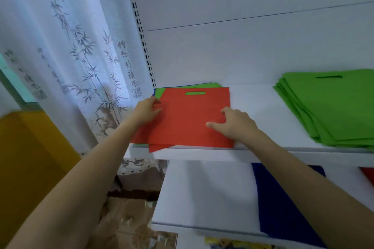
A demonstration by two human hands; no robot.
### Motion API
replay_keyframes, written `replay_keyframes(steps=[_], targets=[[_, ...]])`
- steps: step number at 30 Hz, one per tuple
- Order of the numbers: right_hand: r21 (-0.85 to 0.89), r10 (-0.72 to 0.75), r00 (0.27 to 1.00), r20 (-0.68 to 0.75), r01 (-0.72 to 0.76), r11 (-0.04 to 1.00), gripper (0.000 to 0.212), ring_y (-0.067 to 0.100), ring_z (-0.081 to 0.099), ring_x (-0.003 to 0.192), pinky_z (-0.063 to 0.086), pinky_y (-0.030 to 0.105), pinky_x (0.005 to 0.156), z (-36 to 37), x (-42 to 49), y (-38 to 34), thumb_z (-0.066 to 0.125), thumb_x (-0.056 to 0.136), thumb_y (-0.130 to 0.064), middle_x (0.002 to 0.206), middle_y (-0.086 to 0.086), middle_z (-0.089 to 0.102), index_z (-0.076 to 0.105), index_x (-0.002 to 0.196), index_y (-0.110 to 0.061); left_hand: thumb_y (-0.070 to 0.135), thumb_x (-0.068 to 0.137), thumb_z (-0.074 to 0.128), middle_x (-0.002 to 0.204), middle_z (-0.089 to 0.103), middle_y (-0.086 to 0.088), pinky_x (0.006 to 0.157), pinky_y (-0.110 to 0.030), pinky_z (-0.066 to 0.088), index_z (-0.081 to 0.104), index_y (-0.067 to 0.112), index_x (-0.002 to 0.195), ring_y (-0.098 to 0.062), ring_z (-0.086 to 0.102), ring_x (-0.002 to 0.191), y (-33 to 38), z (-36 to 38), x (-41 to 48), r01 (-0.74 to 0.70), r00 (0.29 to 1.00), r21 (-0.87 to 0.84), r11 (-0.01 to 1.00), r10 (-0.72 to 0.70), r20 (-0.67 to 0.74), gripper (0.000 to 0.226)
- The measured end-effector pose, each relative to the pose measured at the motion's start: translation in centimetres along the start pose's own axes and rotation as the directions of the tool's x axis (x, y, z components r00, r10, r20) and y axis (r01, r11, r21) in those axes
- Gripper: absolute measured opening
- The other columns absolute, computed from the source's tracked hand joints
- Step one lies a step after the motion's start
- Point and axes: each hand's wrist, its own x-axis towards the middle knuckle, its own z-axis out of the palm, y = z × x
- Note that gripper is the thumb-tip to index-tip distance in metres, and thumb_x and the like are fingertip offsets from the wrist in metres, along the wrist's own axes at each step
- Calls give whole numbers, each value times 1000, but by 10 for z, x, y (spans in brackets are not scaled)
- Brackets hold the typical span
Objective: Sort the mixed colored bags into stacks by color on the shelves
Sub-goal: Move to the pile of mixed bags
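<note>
Red bag [192,119] tops the mixed pile at frame centre on the upper shelf [263,151], left hand [146,112] pinching its left edge and right hand [235,124] spread flat on it, apparently to peel it off for sorting.

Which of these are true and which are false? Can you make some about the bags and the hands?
1. Both hands, left and right, touch the red bag. True.
2. The green stack lies left of the red bag. False: it lies to the right.
3. A blue bag lies on the lower shelf. True.
4. The red bag lies alone on the shelf. False: green and blue edges show under it.
</note>
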Motion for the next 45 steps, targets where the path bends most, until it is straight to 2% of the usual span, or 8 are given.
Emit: replay_keyframes(steps=[10,16,22,26,30,35,40,45], targets=[[111,210,977,30,-212,971,87,31,28,134,27,36,107,-2,-14,-9,69,76,-46,144,11,36,24,144,-17,44,79,66,141,43,-11,106,-32,31,36,9,138,-27,42,129,-18,6,44,-59,957,-41,997,68,281,75],[179,199,978,-67,-184,966,89,30,29,133,26,39,111,3,-19,-12,75,73,-37,144,13,31,25,145,-21,28,74,76,133,49,-10,101,-28,35,49,8,127,-24,47,122,-14,0,52,-30,933,-196,980,98,347,63],[300,147,944,-294,-55,952,58,23,39,126,30,21,100,9,-22,-14,65,82,-14,139,10,34,42,136,-18,7,81,65,131,50,-15,99,-22,33,55,4,123,-25,49,120,-1,13,54,-150,988,-367,918,156,-12,44],[561,217,867,-448,84,824,44,22,56,105,49,32,89,6,-41,-9,57,83,-1,126,8,52,56,120,-25,-2,82,53,126,50,-17,94,-11,28,55,4,122,-25,48,118,14,14,26,-254,949,-501,827,114,-293,40],[645,225,849,-478,166,746,44,19,56,104,50,30,88,11,-97,20,53,87,-1,122,-1,57,55,114,-35,3,82,54,120,51,-3,94,-8,32,54,8,122,-10,47,112,41,19,-25,-368,891,-583,725,97,-443,40],[572,294,774,-561,106,813,41,5,47,109,33,-5,82,25,-186,89,49,90,1,118,-8,50,52,127,-16,6,79,53,116,50,1,92,-8,33,54,3,121,1,43,107,101,49,-95,-476,853,-578,663,187,-488,42],[549,397,710,-581,-18,836,41,3,46,110,34,-2,85,36,-278,181,49,90,2,118,-11,47,52,127,-14,0,85,48,117,54,-18,83,-2,35,54,2,120,-19,50,106,180,112,-194,-492,860,-614,617,236,-452,36],[569,518,687,-509,-182,802,42,7,42,118,37,21,100,54,-376,270,48,90,2,123,-8,46,50,130,-12,1,83,47,111,56,-17,90,-34,45,58,5,117,-28,54,102,245,204,-288,-346,937,-721,600,183,-297,37]])
